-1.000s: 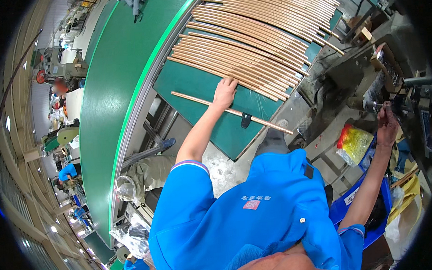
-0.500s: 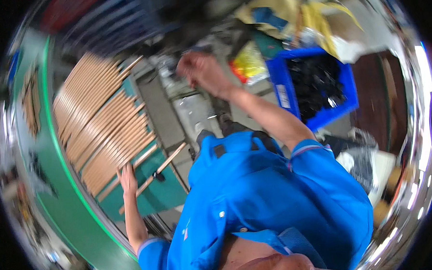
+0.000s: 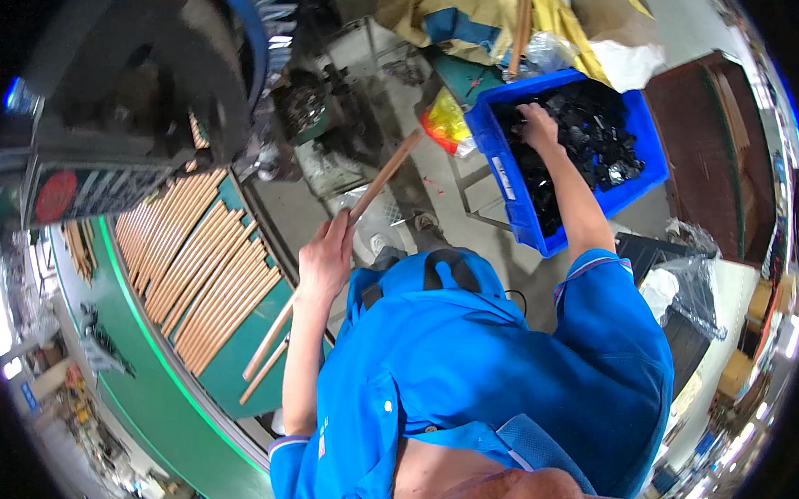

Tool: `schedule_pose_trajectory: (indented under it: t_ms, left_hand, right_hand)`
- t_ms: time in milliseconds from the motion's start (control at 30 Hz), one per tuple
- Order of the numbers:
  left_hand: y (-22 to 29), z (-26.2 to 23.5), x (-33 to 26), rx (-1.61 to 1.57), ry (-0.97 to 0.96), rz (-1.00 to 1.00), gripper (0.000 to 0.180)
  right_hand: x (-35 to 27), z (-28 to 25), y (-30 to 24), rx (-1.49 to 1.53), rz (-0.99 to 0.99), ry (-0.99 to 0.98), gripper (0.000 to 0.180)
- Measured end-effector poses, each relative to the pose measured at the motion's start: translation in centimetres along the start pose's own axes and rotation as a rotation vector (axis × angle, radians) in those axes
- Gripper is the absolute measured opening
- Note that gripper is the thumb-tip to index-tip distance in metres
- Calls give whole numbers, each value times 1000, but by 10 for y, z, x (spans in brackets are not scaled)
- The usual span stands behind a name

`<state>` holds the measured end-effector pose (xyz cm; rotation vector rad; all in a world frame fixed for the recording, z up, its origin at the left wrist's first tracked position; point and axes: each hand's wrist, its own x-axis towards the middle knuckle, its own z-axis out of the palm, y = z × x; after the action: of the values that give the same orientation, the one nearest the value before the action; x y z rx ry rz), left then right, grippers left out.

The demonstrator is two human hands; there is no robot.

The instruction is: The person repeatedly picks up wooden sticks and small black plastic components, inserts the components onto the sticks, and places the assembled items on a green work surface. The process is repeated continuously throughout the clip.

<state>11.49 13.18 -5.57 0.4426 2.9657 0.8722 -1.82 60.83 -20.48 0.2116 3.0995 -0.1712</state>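
My left hand [image 3: 324, 263] is closed around a wooden stick [image 3: 384, 177], which slants from the green table up toward the middle of the view. Several similar wooden sticks [image 3: 206, 280] lie side by side in rows on the green tabletop [image 3: 247, 341] to the left. One more loose stick [image 3: 264, 371] rests there beside the held one. At the right, my right hand [image 3: 539, 129] reaches over the rim of a blue bin [image 3: 528, 226], its fingers curled down among black plastic pieces [image 3: 595, 134]. Its fingertips are partly hidden, and no separate piece shows in them.
A dark machine [image 3: 127, 128] overhangs the table's far end. Along the left runs a green surface [image 3: 147, 394] with a bright edge. Yellow sacks [image 3: 461, 19] and a red-yellow bag [image 3: 447, 122] sit beyond the bin. A brown panel [image 3: 708, 165] stands right of it.
My left hand has come off the table sticks and moved right, now gripping a stick. My right hand has swung right, from mid-air into the blue bin. The view has shifted.
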Motion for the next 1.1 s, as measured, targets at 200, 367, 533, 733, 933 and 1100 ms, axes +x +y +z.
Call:
schedule_pose_trajectory:
  t_ms: [200,367,533,733,933,1100]
  left_hand:
    - [-2,-25,-4,78,-35,-61,20]
    - [-11,-18,-21,66,14,-67,23]
    - [-21,-23,-31,135,50,-11,27]
    - [-51,-38,-43,13,27,11,22]
    - [-69,-45,-54,100,-66,15,21]
    - [-79,-46,-64,96,-138,-39,23]
  right_hand:
    - [5,-7,26,317,110,263,35]
    - [-53,-111,-131,1304,3,-161,27]
    - [-63,-111,-216,1323,-236,-546,27]
    - [-38,-114,-251,1348,-397,-940,26]
    - [-43,-124,-282,992,-486,-1242,28]
    - [-43,-122,-298,1027,-491,-1364,37]
